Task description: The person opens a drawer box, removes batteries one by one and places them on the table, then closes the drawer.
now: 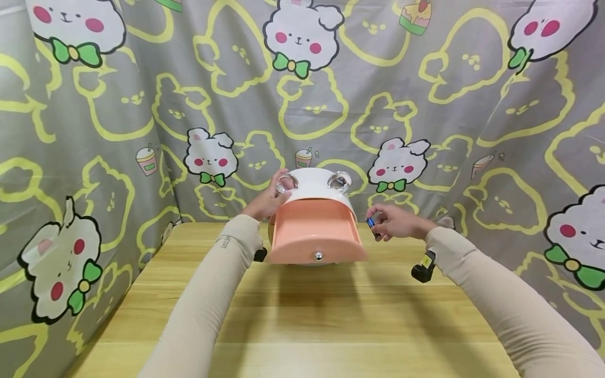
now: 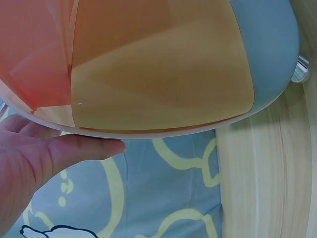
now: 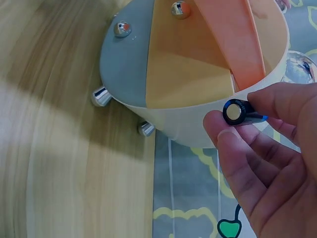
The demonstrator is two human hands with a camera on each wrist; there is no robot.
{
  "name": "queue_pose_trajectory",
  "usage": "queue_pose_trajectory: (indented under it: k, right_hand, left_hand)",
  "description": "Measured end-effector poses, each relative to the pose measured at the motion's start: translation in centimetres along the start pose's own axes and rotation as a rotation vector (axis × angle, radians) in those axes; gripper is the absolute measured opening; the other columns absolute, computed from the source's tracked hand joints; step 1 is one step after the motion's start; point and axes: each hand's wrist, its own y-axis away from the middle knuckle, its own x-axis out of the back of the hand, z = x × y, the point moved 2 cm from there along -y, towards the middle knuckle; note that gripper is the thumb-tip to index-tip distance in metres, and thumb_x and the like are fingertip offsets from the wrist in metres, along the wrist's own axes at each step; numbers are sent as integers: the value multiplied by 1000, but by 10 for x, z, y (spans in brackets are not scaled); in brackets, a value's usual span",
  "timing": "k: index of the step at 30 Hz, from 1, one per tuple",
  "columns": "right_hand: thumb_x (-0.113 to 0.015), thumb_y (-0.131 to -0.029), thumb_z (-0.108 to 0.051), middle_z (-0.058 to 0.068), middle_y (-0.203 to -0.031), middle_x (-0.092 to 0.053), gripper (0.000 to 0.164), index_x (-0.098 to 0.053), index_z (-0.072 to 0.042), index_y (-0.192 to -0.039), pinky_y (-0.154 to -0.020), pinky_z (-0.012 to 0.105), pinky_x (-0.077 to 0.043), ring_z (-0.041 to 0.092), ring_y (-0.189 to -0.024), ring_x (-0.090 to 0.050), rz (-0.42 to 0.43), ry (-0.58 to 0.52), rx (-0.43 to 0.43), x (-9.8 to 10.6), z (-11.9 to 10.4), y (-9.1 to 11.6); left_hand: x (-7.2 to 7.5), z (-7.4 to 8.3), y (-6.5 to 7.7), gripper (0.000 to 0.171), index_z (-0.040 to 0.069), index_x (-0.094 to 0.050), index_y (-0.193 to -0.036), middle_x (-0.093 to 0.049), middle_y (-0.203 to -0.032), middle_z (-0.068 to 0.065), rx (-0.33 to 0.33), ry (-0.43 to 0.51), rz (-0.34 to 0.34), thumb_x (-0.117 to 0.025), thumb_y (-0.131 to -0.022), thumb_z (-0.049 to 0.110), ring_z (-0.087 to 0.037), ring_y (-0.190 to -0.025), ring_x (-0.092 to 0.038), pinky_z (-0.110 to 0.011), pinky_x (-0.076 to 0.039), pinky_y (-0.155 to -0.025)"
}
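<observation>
Yellow-toned wood-grain tabletop [image 1: 383,320], grey bunny-print cloth walls [image 1: 295,121], white rounded box [image 1: 309,180] w/ coral drawer [image 1: 293,253] jutting out, L hand [image 1: 271,198] straight-thumbed against box, R hand [image 1: 396,220] pinching blue-black metal-ended cylinder [image 3: 240,112].

I can pass into the drawer [image 1: 314,226] from above; its front [image 1: 294,254] blocks a low near-side approach.

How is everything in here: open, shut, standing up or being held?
Top drawer, pulled open
Middle drawer, shut
Bottom drawer, shut
White box, upright on silver feet
Battery, pinched in right fingers
Left fingers, touching the white box
</observation>
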Motion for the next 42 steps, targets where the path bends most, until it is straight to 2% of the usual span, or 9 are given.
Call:
queue_pose_trajectory:
  k: [5,12,16,19,23,30,34,39,42]
  right_hand:
    - [-54,-89,-1,21,-87,-55,26,-43,-1,-113,-64,43,-51,33,-74,-62,6,-30,8,-1,8,0]
    - [-56,-87,0,21,-86,-54,28,-43,0,-112,-63,42,-52,34,-74,-62,32,-55,-1,-2,20,1]
    - [-56,-87,0,21,-86,-55,27,-44,0,-112,-63,44,-51,36,-74,-62,50,-60,-1,-2,27,1]
    - [-56,-87,0,20,-85,-56,27,-43,0,-111,-63,43,-51,34,-73,-62,56,-62,-18,-4,33,1]
    - [-57,-88,-2,18,-84,-56,26,-44,-1,-111,-59,38,-51,36,-73,-62,50,-49,-24,-9,39,1]
    - [-57,-88,-4,18,-81,-57,26,-44,-2,-111,-59,42,-51,37,-72,-62,87,-32,-47,-4,48,2]
    - [-56,-89,-6,17,-82,-57,27,-43,-2,-113,-60,43,-51,41,-74,-61,84,-37,-61,-4,52,3]
    - [-57,-89,-7,17,-79,-57,27,-43,-2,-112,-61,42,-51,33,-70,-62,88,-36,-80,-7,59,3]
    - [-57,-88,-5,17,-77,-57,28,-43,0,-112,-61,42,-52,33,-69,-62,92,-62,-97,-9,65,4]
  left_hand:
    - [1,-1,0,61,41,-7,-140,-47,-93,-14,8,-14,4,-47,-94,33,-23,-75,-49,-34,-44,-69]
    - [1,0,-1,61,39,-6,-140,-47,-97,-16,-18,-12,-22,-46,-95,32,-24,-77,-50,-35,-45,-67]
    - [2,18,9,61,29,-6,-143,-46,-99,-18,-16,-3,-42,-46,-96,24,-24,-76,-48,-34,-44,-67]
    - [1,16,11,62,29,-6,-143,-47,-95,-17,-3,-5,-37,-46,-96,25,-24,-75,-49,-34,-44,-67]
    - [-1,-3,4,63,41,-5,-140,-47,-88,-15,22,-22,-18,-47,-94,35,-24,-75,-49,-35,-44,-68]
    - [0,0,-1,61,44,-7,-139,-47,-80,-13,1,-18,-9,-47,-94,37,-24,-72,-49,-36,-45,-65]
    - [1,0,0,62,42,-6,-140,-47,-78,-12,16,-15,-9,-47,-94,37,-24,-71,-50,-35,-45,-64]
    - [2,-1,1,62,40,-6,-140,-47,-77,-12,21,-24,-1,-47,-94,37,-24,-70,-50,-35,-45,-64]
    - [2,0,1,62,39,-6,-141,-48,-77,-12,16,-33,-6,-47,-94,37,-24,-70,-51,-34,-45,-63]
